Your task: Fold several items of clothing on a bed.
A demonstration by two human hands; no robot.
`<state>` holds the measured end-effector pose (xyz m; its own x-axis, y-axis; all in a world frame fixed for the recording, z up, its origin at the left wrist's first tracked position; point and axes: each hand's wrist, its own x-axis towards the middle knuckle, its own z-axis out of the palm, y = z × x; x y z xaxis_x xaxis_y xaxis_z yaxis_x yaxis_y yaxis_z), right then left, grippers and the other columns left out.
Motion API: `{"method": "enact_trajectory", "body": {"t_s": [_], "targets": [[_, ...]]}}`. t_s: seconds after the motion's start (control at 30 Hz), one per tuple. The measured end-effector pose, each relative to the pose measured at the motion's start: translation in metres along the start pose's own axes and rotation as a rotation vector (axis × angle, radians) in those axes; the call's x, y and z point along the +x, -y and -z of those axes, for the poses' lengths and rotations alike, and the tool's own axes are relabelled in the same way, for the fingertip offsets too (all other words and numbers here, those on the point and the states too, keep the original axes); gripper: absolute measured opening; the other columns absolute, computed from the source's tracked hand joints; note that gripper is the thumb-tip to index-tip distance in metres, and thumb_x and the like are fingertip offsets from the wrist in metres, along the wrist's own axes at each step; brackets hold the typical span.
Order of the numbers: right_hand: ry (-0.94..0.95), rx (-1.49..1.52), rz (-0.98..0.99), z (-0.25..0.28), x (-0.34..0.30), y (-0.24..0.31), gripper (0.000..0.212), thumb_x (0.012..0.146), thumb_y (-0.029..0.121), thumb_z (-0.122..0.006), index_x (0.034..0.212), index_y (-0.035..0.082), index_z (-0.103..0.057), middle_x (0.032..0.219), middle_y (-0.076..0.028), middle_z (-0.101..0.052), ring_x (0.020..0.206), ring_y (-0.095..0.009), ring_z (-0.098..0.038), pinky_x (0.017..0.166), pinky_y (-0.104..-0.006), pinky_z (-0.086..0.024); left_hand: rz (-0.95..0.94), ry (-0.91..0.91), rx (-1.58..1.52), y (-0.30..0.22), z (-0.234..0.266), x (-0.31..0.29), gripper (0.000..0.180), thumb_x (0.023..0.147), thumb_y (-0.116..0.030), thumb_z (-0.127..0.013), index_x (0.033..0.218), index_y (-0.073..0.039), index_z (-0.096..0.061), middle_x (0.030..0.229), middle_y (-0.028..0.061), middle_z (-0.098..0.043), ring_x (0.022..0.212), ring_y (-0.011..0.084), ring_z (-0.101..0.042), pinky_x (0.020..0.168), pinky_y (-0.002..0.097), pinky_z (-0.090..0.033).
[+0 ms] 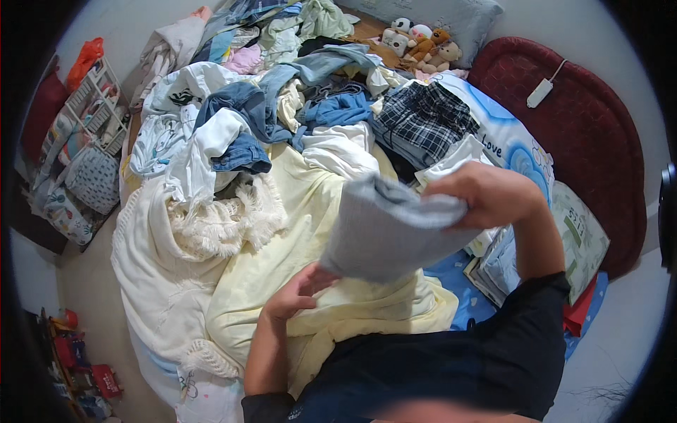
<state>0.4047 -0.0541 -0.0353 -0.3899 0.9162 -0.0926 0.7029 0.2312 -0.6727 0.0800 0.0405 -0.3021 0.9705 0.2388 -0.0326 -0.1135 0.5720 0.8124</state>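
Observation:
A folded light grey garment (395, 236) is lifted above the bed, its far edge rolled over; its exact kind cannot be made out. My right hand (491, 195) grips it at the right end, fingers wrapped round the folded layers. By the garment's lower left corner is my left hand (300, 290), thumb apart from the fingers, and the fingertips reach the cloth's edge. Beneath both hands spreads a pale yellow sheet (264, 261). A cream fringed knit blanket (151, 261) lies to the left of it.
Beyond the sheet, jeans (243, 151), white clothes and black plaid cloth (427, 116) are heaped. Folded clothes (504, 261) are stacked at right, before a dark red headboard (564, 134). Soft toys (419, 46) sit at the back; a white rack (99, 106) stands left.

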Motion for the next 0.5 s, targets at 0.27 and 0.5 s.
{"method": "enact_trajectory", "body": {"t_s": [0.27, 0.5], "targets": [[0.327, -0.313, 0.145, -0.008, -0.03, 0.059, 0.039, 0.068, 0.003, -0.065, 0.105, -0.001, -0.053, 0.081, -0.016, -0.062, 0.078, -0.038, -0.062, 0.066, -0.0408, -0.05, -0.526, -0.221, 1.072, -0.069, -0.118, 0.034, 0.1, 0.064, -0.026, -0.086, 0.142, 0.001, -0.03, 0.139, 0.02, -0.043, 0.132, 0.0313, -0.041, 0.109, 0.0408, -0.032], [0.34, -0.008, 0.134, -0.019, -0.033, 0.028, 0.045, 0.069, 0.005, -0.069, 0.111, -0.003, -0.053, 0.089, -0.017, -0.064, 0.082, -0.036, -0.064, 0.073, -0.0393, -0.051, -0.307, 0.062, 0.615, -0.059, -0.131, 0.032, 0.07, 0.061, -0.012, -0.081, 0.124, 0.003, -0.054, 0.115, 0.0134, -0.063, 0.107, 0.0214, -0.061, 0.093, 0.0321, -0.045]]}}
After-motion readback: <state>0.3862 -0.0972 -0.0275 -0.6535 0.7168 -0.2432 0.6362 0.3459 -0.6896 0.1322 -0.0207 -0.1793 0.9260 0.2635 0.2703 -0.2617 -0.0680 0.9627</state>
